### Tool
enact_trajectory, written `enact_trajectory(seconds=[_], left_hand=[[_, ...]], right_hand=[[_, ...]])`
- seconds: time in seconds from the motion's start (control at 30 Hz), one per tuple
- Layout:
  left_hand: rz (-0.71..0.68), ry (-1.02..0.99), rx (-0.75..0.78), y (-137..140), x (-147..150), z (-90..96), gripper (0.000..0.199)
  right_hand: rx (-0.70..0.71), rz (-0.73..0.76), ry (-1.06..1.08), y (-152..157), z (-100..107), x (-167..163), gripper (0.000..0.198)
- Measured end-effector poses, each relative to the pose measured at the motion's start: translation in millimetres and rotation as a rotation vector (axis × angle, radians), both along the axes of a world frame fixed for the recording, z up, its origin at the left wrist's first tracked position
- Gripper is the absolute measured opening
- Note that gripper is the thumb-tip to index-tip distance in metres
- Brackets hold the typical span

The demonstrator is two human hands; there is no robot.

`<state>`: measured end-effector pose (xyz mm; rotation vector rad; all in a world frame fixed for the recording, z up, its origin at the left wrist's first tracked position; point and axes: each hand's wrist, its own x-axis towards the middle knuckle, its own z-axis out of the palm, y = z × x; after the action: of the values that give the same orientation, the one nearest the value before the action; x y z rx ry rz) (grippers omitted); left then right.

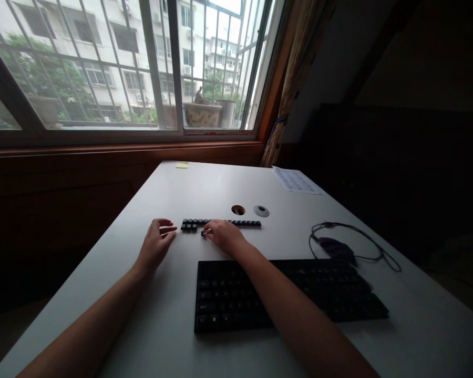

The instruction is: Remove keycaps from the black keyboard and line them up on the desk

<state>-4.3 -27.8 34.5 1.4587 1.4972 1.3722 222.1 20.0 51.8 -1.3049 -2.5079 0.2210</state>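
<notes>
Between the thumb and fingers of my right hand [224, 236] is a small black keycap [203, 233], held low over the table. Just beyond that hand, loose black keycaps stand in a long row [244, 223], partly covered by my fingers. A shorter second row [188, 228] of a few keycaps sits in front of its left end. My left hand [160, 241] rests left of these rows, fingers apart and curved toward them, holding nothing. A black keyboard [220, 296] lies nearer to me, with my right forearm crossing above it and hiding part of its keys.
On the white table [157, 310], a dark cable [362, 227] loops beside a dark purple cloth-like item [335, 249] at the right. Beyond the keycaps are a round hole [238, 210] and a grey grommet cover [261, 211]. A printed sheet [297, 181] and yellow notes [182, 165] lie farther back.
</notes>
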Motion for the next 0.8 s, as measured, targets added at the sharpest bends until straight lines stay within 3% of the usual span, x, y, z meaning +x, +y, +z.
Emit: enact_trajectory(seconds=[0.4, 0.8], left_hand=[[0.021, 0.062, -0.036, -2.5, 1.5, 3.8, 0.031], [0.018, 0.091, -0.019, -2.4, 1.5, 3.0, 0.031]], right_hand=[[0.054, 0.001, 0.097, -7.8, -0.2, 6.8, 0.024], [0.003, 0.024, -0.102, -17.6, 7.2, 3.6, 0.040]])
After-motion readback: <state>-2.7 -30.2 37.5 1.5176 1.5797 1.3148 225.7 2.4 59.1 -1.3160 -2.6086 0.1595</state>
